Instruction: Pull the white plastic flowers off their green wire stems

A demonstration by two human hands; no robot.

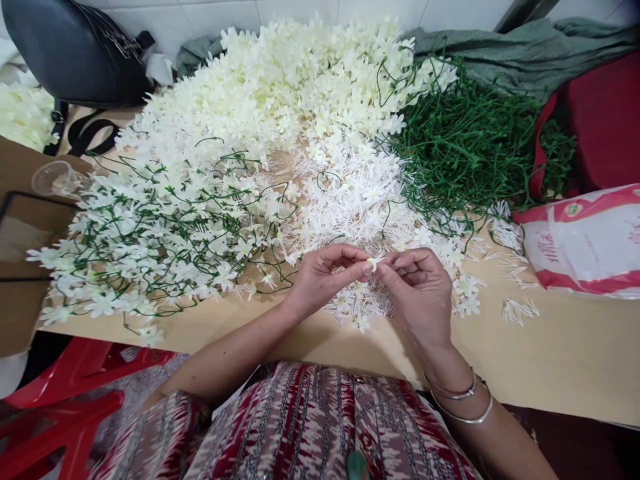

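My left hand (330,277) and my right hand (419,283) meet at the table's front, fingertips pinched together. Between them is a small white artificial flower (373,264), partly covered by the fingers; both hands grip it. Just beyond them spreads a heap of thin white stamen pieces (345,207). Loose cream-white flower heads (280,80) are piled behind that. To the left lie white flowers joined to green stems (185,230), in a tangled pile. A mound of bare green plastic stems (460,143) sits at the back right.
At the right edge are a white and pink plastic bag (590,243) and a red bag (607,127). A black bag (75,53) stands back left, near a clear plastic cup (54,179) and a cardboard box (20,247). Red stools (70,393) are below left.
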